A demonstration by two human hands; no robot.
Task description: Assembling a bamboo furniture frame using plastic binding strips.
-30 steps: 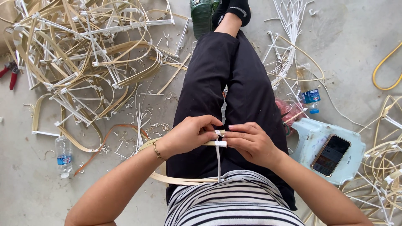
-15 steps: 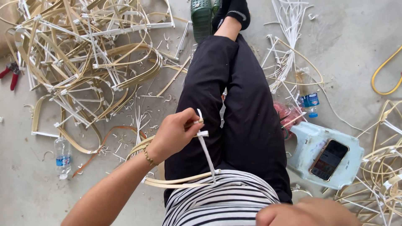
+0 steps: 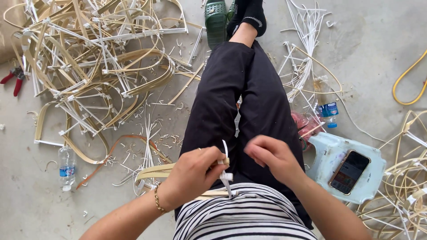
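Note:
My left hand (image 3: 195, 173) is closed around bent tan rattan strips (image 3: 153, 172) over my lap, with a white plastic tie (image 3: 226, 171) sticking up and hanging down from the grip. My right hand (image 3: 271, 156) hovers just right of the tie, fingers loosely curled, holding nothing that I can see. Both hands sit above my legs in black trousers (image 3: 240, 102), which stretch away over the concrete floor.
A big tangle of rattan strips and white ties (image 3: 93, 62) lies at the left. Red pliers (image 3: 13, 81) and a water bottle (image 3: 66, 167) are farther left. A pale blue stool (image 3: 344, 171) with a phone (image 3: 350, 171), another bottle (image 3: 327, 106) and a yellow hose (image 3: 411, 80) are at the right.
My right hand left the tie, dropped out of view near my body, and has come back up beside the left hand. The left hand kept its hold on the strips.

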